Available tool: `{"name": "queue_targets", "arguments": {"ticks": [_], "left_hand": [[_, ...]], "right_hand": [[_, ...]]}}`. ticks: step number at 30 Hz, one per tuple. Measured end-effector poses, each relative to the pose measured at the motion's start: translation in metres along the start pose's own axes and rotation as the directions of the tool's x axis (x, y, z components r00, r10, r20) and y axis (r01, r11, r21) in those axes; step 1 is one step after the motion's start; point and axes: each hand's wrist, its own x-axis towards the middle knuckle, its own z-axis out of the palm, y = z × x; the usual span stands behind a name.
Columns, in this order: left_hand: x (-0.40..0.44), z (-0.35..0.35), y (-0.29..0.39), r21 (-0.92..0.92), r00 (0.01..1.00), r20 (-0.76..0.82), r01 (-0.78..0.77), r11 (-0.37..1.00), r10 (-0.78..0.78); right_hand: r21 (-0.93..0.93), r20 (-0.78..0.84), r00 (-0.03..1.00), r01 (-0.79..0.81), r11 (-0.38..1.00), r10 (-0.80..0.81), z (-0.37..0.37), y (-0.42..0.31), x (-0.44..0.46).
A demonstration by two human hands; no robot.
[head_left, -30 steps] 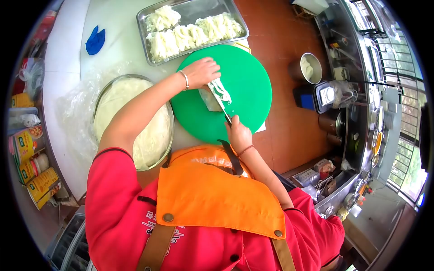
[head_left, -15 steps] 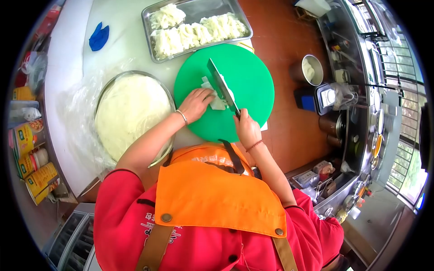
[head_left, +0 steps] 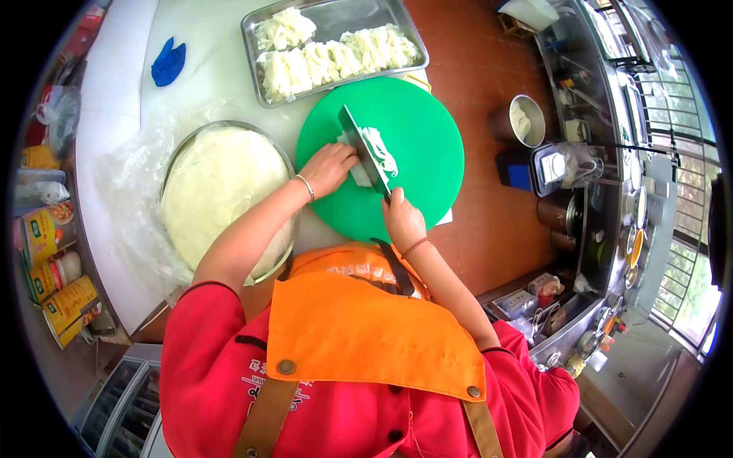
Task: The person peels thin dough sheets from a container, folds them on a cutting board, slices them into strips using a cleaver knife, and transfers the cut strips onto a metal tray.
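My right hand (head_left: 405,221) is closed round the handle of a cleaver (head_left: 366,155), whose broad blade stands on edge on a round green cutting board (head_left: 427,145). To the left of the blade lies a flat, pale white sheet (head_left: 360,176) of food, partly hidden by the blade and fingers. My left hand (head_left: 328,169) presses it down, its fingers bent and close together beside the blade. Thin white strips (head_left: 379,151) lie loose on the board just right of the cleaver.
Beyond the board, a metal tray (head_left: 334,27) holds piles of pale cut strips. A wide round pan (head_left: 295,164) of pale dough, with plastic film beside it, stands at left. A blue cloth (head_left: 168,61) lies further back. Pots and a counter (head_left: 561,76) are at right.
The cleaver and my right hand have moved left, closer to my left hand. More cut strips now show on the right of the blade. My left hand has shifted only slightly.
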Motion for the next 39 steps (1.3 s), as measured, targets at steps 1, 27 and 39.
{"name": "queue_targets", "arguments": {"ticks": [1, 27, 39], "left_hand": [[0.0, 0.0, 0.0, 0.003, 1.0, -0.007, 0.002, 1.0, -0.001], [-0.009, -0.003, 0.014, 0.011, 0.999, 0.027, 0.04, 0.999, -0.04], [-0.012, 0.002, 0.026, -0.004, 0.992, -0.038, 0.117, 0.993, -0.117]], "right_hand": [[-0.006, 0.017, 1.0, -0.003, 1.0, 0.003, -0.004, 0.003, -0.008], [-0.01, -0.024, 0.999, -0.025, 1.0, 0.024, 0.009, -0.014, -0.006], [0.574, 0.054, 0.99, -0.14, 0.807, 0.134, -0.03, 0.025, -0.049]]}}
